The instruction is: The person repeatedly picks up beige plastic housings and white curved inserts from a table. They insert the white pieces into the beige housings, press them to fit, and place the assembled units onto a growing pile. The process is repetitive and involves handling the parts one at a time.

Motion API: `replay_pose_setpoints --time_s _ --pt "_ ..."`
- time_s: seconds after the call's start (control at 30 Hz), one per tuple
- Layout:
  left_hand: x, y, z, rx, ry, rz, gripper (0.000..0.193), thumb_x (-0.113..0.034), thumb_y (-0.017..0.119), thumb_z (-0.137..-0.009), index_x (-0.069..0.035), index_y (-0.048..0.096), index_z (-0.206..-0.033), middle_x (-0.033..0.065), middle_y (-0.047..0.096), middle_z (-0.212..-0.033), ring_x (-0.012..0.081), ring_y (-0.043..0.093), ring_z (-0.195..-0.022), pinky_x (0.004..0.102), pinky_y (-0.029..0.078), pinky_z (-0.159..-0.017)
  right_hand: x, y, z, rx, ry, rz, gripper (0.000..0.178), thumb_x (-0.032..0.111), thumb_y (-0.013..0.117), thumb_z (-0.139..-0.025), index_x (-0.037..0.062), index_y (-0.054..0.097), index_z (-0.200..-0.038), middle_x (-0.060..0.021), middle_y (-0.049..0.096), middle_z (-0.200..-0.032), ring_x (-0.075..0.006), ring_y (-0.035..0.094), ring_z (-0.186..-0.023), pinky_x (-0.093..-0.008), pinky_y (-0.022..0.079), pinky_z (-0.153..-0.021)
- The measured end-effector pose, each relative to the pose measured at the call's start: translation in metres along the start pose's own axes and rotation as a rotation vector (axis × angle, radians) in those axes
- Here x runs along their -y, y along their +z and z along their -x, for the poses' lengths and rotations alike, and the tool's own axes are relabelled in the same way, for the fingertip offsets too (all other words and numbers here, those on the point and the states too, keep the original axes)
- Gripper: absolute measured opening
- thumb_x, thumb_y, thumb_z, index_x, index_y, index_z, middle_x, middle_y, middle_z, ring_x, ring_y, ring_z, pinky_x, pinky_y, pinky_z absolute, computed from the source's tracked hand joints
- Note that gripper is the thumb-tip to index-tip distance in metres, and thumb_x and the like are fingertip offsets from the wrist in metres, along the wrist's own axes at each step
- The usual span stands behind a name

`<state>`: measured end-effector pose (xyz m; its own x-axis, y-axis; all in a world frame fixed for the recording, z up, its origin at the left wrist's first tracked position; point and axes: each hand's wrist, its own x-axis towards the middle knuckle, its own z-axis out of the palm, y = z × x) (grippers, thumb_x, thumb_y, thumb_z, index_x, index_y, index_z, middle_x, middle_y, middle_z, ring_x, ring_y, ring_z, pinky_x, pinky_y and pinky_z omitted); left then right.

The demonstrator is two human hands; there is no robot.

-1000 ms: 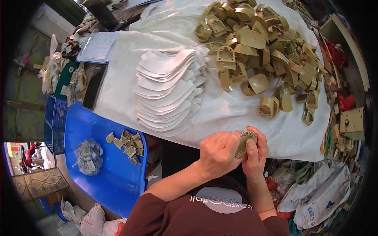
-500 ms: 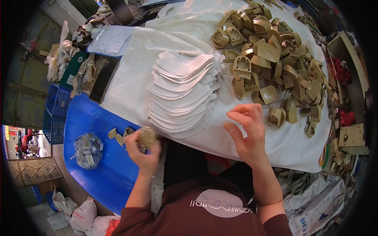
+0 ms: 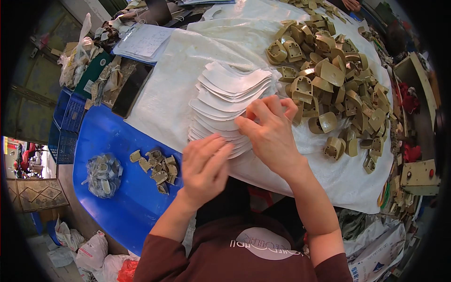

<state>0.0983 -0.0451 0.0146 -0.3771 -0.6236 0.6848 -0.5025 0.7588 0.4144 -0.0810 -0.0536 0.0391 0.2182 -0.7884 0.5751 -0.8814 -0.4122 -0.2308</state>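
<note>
A fanned stack of white curved sheets lies on the white cloth in front of me. My left hand is at the stack's near left edge, slightly blurred, fingers stretched out and nothing visible in it. Over the stack's right side is my right hand, its fingers curled in with thumb and fingertips close together; whether a sheet is pinched there is hidden. A big heap of glossy tan shoe heels spreads to the right. Several more small tan pieces sit in the blue tray at my left.
A clear plastic bag of pieces is also in the tray. Behind it are blue baskets, a dark phone-like slab and a clipboard with paper. White sacks lie at lower right. Another person's hand shows at the top.
My left hand has let go of a tan piece over the tray and moved right to the stack. My right hand has moved left and up, onto the stack's right side.
</note>
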Motion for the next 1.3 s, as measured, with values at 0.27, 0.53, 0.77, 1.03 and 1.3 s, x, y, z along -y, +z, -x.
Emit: replay_pose_setpoints --time_s 0.27,0.53,0.77,1.03,1.3 --pt "0.001 0.015 0.010 0.043 0.058 -0.135 0.032 0.003 0.064 -0.071 -0.003 0.066 -0.103 0.0082 0.068 -0.100 0.0204 0.065 -0.100 0.0356 0.042 -0.090 -0.006 0.020 0.011 -0.060 -0.071 0.071 0.008 0.011 0.061 -0.071 0.0140 0.055 -0.068 0.0002 0.046 -0.083 -0.0174 0.047 -0.090 -0.0445 0.025 -0.089" --pt "-0.012 0.007 0.012 0.139 -0.012 -0.146 0.032 -0.003 0.063 -0.072 -0.002 0.065 -0.104 0.0160 0.064 -0.111 0.0300 0.059 -0.112 0.0406 0.036 -0.097 0.006 -0.021 0.035 -0.267 0.163 -0.208 0.019 0.008 0.066 -0.067 0.0115 0.054 -0.081 -0.0037 0.044 -0.083 -0.0249 0.043 -0.084 -0.0405 0.025 -0.078" --pt "-0.064 0.015 0.010 0.416 -0.802 0.950 0.035 -0.015 0.047 -0.091 0.005 0.059 -0.117 0.0116 0.058 -0.081 0.0158 0.051 -0.064 0.0257 0.041 -0.058 0.018 -0.046 0.097 -0.239 -0.032 0.020 0.032 0.015 0.068 -0.060 0.0194 0.054 -0.088 0.0027 0.046 -0.086 -0.0204 0.046 -0.085 -0.0455 0.030 -0.082" --pt "-0.080 0.057 -0.001 0.282 -0.965 1.482 0.044 -0.026 0.034 -0.102 0.010 0.047 -0.126 0.0072 0.054 -0.076 0.0102 0.046 -0.062 0.0233 0.037 -0.053 -0.039 -0.097 0.127 -0.003 0.243 0.350 0.047 0.000 0.066 -0.066 0.0115 0.060 -0.112 -0.0063 0.054 -0.115 -0.0270 0.050 -0.096 -0.0372 0.039 -0.084" --pt "-0.078 0.064 0.002 0.310 -0.941 1.497 0.044 -0.025 0.035 -0.102 0.012 0.047 -0.123 0.0086 0.054 -0.079 0.0120 0.047 -0.066 0.0257 0.038 -0.058 -0.082 -0.098 0.135 -0.079 0.243 0.456 0.034 0.003 0.062 -0.071 0.0096 0.059 -0.104 -0.0087 0.054 -0.127 -0.0228 0.054 -0.095 -0.0345 0.038 -0.084"
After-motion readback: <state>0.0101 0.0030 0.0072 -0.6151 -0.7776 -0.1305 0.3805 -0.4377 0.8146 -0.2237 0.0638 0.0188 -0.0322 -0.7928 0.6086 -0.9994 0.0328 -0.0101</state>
